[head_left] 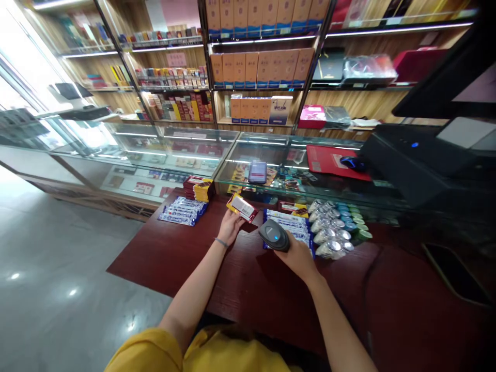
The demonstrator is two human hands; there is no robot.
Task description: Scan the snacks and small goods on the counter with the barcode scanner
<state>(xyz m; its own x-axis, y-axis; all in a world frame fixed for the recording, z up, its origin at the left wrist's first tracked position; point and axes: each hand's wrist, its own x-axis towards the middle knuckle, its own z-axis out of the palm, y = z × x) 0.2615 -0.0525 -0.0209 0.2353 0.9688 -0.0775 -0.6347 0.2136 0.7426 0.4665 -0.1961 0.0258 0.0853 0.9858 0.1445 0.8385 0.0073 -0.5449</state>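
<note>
My left hand point(229, 227) grips a red and yellow snack packet point(242, 207) by its lower edge, its white label with a barcode turned up. In my right hand point(300, 258) is a dark grey barcode scanner point(274, 235), a small blue light glowing on top. The scanner's head points left toward the packet, a short distance apart from it. Beneath and behind the scanner lie blue and white wrapped bars point(284, 221). A stack of similar red and yellow packets point(198, 188) stands left of my left hand, beside more blue and white bars point(183, 211).
Right of the scanner stand several silver-topped cups point(329, 227) and green-lidded ones point(360, 227). A phone point(457, 274) lies on the dark red table point(232, 289). Behind it runs a glass counter point(186, 155) with a device point(258, 171), a red mat point(329, 163) and a mouse point(352, 163).
</note>
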